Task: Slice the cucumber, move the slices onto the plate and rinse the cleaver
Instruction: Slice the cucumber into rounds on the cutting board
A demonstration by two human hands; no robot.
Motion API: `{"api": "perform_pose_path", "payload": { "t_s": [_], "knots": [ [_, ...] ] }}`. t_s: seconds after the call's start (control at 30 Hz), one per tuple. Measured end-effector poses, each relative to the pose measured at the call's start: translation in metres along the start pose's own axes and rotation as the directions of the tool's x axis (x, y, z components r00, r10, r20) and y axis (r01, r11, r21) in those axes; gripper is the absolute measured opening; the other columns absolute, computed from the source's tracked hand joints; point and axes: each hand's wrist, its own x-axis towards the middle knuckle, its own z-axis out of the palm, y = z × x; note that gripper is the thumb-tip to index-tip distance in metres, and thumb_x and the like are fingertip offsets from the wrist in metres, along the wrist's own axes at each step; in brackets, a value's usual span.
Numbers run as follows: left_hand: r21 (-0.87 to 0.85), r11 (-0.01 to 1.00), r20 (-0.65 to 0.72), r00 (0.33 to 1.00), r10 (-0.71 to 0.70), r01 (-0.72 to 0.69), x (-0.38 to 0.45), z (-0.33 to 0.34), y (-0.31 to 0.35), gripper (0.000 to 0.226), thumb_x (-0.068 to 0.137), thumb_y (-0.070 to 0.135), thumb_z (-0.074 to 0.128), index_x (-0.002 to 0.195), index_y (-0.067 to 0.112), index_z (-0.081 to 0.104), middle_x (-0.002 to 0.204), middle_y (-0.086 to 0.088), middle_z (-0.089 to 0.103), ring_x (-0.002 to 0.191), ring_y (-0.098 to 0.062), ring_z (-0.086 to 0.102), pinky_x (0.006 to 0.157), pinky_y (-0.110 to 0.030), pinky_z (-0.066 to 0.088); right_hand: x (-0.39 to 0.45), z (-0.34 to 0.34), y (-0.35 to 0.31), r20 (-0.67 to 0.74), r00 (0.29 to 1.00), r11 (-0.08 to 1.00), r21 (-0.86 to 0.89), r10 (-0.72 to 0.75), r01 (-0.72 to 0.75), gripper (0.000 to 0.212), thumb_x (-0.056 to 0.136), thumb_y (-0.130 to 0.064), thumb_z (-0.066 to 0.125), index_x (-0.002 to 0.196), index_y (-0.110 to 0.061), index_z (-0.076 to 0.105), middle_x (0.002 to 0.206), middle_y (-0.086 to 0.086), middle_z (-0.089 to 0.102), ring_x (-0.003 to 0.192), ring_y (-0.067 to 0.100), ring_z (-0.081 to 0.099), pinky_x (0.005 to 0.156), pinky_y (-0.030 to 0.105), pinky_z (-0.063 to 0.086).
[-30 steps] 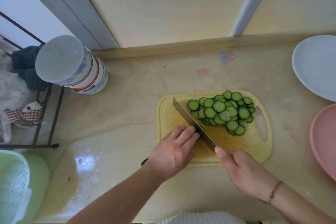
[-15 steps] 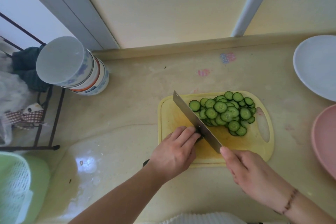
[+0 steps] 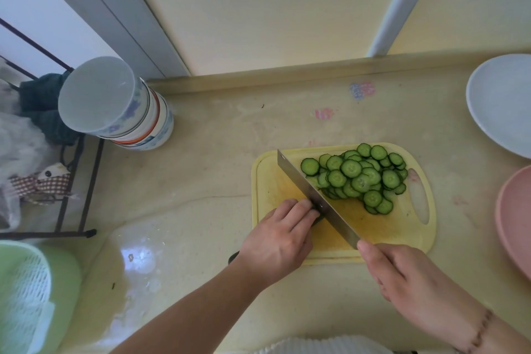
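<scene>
A view from above looks down at a person's two bare hands working over a yellow plastic cutting board (image 3: 402,241) on a pale, glossy kitchen counter (image 3: 215,181).

The right hand (image 3: 402,273) is wrapped around the handle of a steel cleaver (image 3: 313,195), the handle hidden inside the curled fingers and the thumb lying along the top near the blade. From that hand the blade runs diagonally away and to the left across the board.

The left hand (image 3: 281,236) rests on the board's near left part with its fingers curled, knuckles forward, pressing down on the last short end of the cucumber (image 3: 317,211). Only a small dark green bit shows between the left fingertips (image 3: 304,205) and the flat of the blade, which touches the knuckles.

On the far side of the blade from the left fingers lies a loose, overlapping heap of round cucumber slices (image 3: 359,178), filling the far right part of the board up to its oval handle hole.

Well beyond the right hand, at the right edge, sit a pale blue plate (image 3: 500,103) and, nearer, a pink plate (image 3: 514,218), both cut off by the frame. Far to the left of the left hand stands a stack of upturned patterned bowls (image 3: 115,106), beside a dark wire rack (image 3: 71,181) and a green plastic basket (image 3: 26,296).
</scene>
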Motion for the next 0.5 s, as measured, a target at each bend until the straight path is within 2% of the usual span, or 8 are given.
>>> {"api": "perform_pose_path", "payload": {
  "t_s": [0.13,0.5],
  "knots": [
    [0.0,1.0,-0.003,1.0,-0.001,0.001,0.001,0.0,-0.001,0.031,0.097,0.011,0.055,0.124,-0.001,0.063,0.125,-0.013,0.06,0.108,-0.033,0.059,0.086,-0.042,0.054,0.001,0.001,0.0,0.035,0.999,1.0,0.016,0.013,-0.013,0.058,0.083,-0.069,0.027,0.061,-0.016,0.036,0.049,-0.004,0.03,0.046,0.01,0.028,0.049,0.027,0.03],
    [-0.021,1.0,-0.021,1.0,-0.021,0.02,0.002,-0.001,0.001,0.03,0.098,0.012,0.052,0.121,-0.001,0.065,0.123,-0.014,0.061,0.106,-0.032,0.059,0.088,-0.04,0.053,0.032,0.018,0.002,0.032,0.998,0.998,-0.02,0.059,-0.059,0.063,0.081,-0.07,0.017,0.061,-0.015,0.041,0.049,-0.004,0.037,0.043,0.009,0.033,0.05,0.025,0.038]
  ]
}}
